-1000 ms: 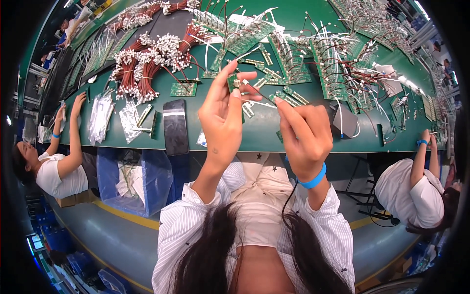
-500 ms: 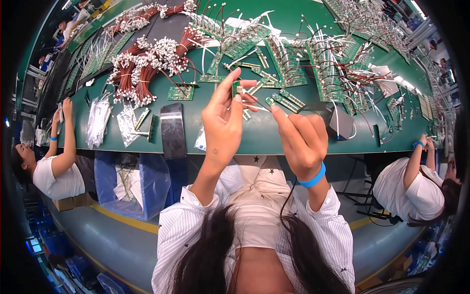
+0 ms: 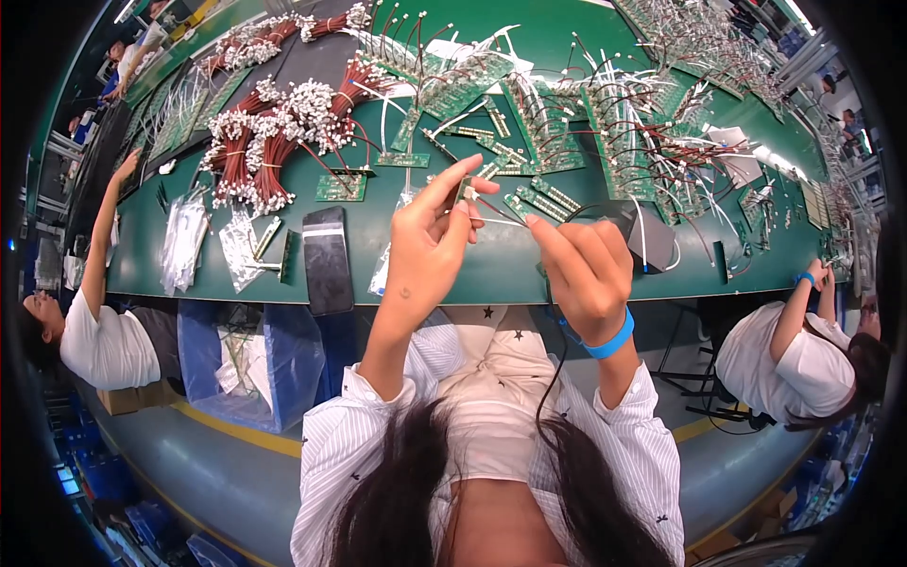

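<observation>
Over the green table's front part, my left hand (image 3: 427,248) pinches a small green circuit board (image 3: 462,191) between thumb and fingers. A white connector (image 3: 471,193) shows at that board's edge, with a dark and a white wire running from it to the right. My right hand (image 3: 588,276), a blue band on its wrist, has thumb and forefinger closed on the far end of this wire lead (image 3: 504,216). Whether the connector is fully seated in the board cannot be made out. Just beyond my hands lie several narrow green boards (image 3: 553,196).
Bundles of red-brown wires (image 3: 269,163) with white ends lie at the left. Wired green boards (image 3: 614,142) stand further back. Plastic bags (image 3: 184,241), a black strip (image 3: 327,260) and a dark block (image 3: 654,236) lie near the front edge. Co-workers (image 3: 111,345) sit at both sides.
Both hands have shifted slightly, my left a little to the right and lower, the board and lead still held. The left co-worker's arm has reached farther across the table.
</observation>
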Tool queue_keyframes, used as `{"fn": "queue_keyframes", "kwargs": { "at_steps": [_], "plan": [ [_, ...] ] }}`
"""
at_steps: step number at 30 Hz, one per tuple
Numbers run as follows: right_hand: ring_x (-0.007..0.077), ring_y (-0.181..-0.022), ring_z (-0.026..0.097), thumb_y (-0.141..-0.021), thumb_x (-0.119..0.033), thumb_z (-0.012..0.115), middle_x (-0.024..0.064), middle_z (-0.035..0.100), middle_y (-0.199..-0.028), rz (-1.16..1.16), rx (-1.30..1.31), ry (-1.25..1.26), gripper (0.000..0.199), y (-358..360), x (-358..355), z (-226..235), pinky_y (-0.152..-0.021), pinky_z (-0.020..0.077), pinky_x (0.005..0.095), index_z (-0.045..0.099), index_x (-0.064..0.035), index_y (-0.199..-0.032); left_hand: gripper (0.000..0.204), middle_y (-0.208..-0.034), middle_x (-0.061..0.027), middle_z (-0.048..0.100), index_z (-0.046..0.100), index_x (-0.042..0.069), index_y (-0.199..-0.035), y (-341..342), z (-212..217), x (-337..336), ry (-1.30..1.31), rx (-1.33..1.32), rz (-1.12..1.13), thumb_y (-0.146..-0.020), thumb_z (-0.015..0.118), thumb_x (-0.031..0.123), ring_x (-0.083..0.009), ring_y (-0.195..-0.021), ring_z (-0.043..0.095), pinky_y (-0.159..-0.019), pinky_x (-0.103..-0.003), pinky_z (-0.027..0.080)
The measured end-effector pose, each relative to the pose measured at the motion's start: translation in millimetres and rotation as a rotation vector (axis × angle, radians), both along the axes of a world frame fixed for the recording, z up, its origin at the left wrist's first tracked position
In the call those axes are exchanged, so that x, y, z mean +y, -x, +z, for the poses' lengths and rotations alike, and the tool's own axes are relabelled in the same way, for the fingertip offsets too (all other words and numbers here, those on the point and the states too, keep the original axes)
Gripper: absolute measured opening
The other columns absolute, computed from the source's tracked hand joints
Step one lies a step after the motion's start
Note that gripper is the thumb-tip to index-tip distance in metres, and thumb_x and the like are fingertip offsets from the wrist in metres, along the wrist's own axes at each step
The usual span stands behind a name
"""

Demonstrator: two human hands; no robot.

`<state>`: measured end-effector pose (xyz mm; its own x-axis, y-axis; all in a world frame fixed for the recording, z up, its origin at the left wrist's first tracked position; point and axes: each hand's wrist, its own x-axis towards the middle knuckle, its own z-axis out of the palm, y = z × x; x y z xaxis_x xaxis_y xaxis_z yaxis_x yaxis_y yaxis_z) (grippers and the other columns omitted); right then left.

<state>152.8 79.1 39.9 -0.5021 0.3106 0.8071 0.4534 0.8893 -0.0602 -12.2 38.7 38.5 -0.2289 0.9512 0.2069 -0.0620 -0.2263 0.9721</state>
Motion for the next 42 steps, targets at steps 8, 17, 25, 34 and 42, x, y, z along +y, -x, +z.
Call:
{"fn": "queue_keyframes", "kwargs": {
  "at_steps": [8,17,25,34,42],
  "plan": [
    [0.0208,-0.06,0.047,-0.065,-0.005,0.065,0.0045,0.047,-0.067,-0.039,0.021,0.169,0.021,8,5,-5,-0.054,0.0368,0.0327,0.059,-0.0055,-0.086,0.037,-0.101,-0.011,0.058,0.043,-0.003,-0.123,-7,-5,-1,0.03,0.093,-0.048,-0.086,0.038,-0.005,-0.0061,-0.071,0.047,-0.063,-0.02,0.044],
    [0.0199,-0.058,0.05,-0.065,-0.006,0.061,0.0051,0.048,-0.065,-0.056,0.032,0.124,0.025,15,6,-12,-0.051,0.0405,0.0316,0.059,-0.0025,-0.09,0.041,-0.104,-0.0165,0.06,0.038,-0.002,-0.125,-37,-12,-2,-0.054,0.374,0.142,-0.085,0.037,-0.008,-0.0153,-0.076,0.062,-0.064,-0.025,0.046],
    [0.019,-0.051,0.047,-0.062,0.0,0.061,0.0048,0.044,-0.058,-0.035,0.012,0.092,0.028,9,1,-12,-0.045,0.0365,0.0313,0.06,0.0018,-0.09,0.036,-0.1,-0.0165,0.061,0.044,-0.003,-0.117,-51,-13,-6,-0.137,0.572,0.263,-0.082,0.039,-0.009,-0.0245,-0.079,0.063,-0.064,-0.028,0.046],
    [0.0192,-0.056,0.051,-0.06,-0.005,0.058,0.0062,0.049,-0.065,-0.012,0.028,0.059,0.031,-5,-3,-15,-0.049,0.0415,0.0287,0.058,0.0041,-0.089,0.037,-0.106,-0.0209,0.057,0.04,-0.006,-0.12,-60,-12,-13,-0.094,0.613,0.206,-0.083,0.037,-0.009,-0.0309,-0.094,0.058,-0.076,-0.034,0.047],
    [0.0178,-0.056,0.051,-0.061,-0.006,0.059,0.0057,0.05,-0.066,-0.063,0.026,0.015,0.031,-10,-16,-16,-0.05,0.042,0.0285,0.057,0.0048,-0.089,0.034,-0.104,-0.0185,0.058,0.042,-0.006,-0.12,-75,-13,-20,-0.128,0.654,0.272,-0.086,0.037,-0.004,-0.0265,-0.09,0.06,-0.077,-0.031,0.046]
  ]
}}
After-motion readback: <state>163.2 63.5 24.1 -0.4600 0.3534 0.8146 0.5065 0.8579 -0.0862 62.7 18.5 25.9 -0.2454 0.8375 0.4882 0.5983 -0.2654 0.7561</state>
